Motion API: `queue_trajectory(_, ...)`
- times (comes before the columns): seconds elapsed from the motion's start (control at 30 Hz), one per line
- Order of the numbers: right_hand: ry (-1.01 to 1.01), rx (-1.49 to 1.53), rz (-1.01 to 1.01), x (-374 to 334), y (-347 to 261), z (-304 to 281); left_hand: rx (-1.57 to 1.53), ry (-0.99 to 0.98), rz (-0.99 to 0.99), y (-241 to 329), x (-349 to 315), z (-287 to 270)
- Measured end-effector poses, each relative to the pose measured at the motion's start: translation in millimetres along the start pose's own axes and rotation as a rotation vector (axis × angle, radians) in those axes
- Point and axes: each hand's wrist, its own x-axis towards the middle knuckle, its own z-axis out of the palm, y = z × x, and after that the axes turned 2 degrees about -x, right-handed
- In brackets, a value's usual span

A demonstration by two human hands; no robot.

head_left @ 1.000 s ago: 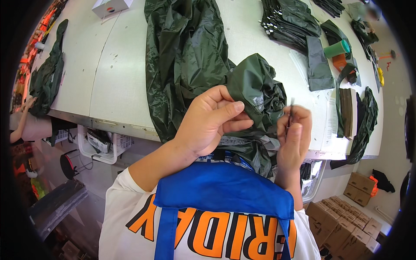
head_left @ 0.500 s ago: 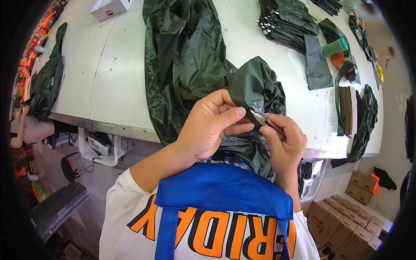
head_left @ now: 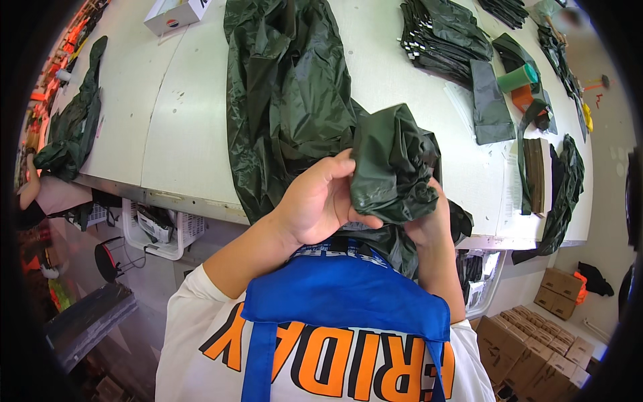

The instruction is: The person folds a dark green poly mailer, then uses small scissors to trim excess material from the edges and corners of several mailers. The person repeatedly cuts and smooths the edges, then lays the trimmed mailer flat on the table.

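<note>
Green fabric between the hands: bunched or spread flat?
Bunched. The green fabric is crumpled into deep folds, its right side gathered, between the left hand and right hand.

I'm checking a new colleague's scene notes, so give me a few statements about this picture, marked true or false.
1. The left hand and right hand both touch the dark green cloth. True.
2. The apron is red. False: the apron is blue.
3. Cardboard boxes stand at the lower right. True.
4. The white box lies right of the hands. False: the white box is at the upper left.
</note>
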Motion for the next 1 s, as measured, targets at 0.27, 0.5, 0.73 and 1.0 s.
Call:
queue_trajectory(0.27,-0.042,-0.451,-0.284,-1,-20,20,0.798,0.299,0.509,2,7,-6)
queue_trajectory(0.5,0.257,-0.513,-0.693,0,-19,44,2.005,0.002,0.693,1,-3,19)
queue_trajectory(0.73,0.118,-0.675,-0.829,-22,-17,38,2.095,0.45,0.542,26,7,1)
queue_trajectory(1.0,0.063,-0.67,-0.594,-26,-33,40,0.897,0.176,0.48,36,-11,13)
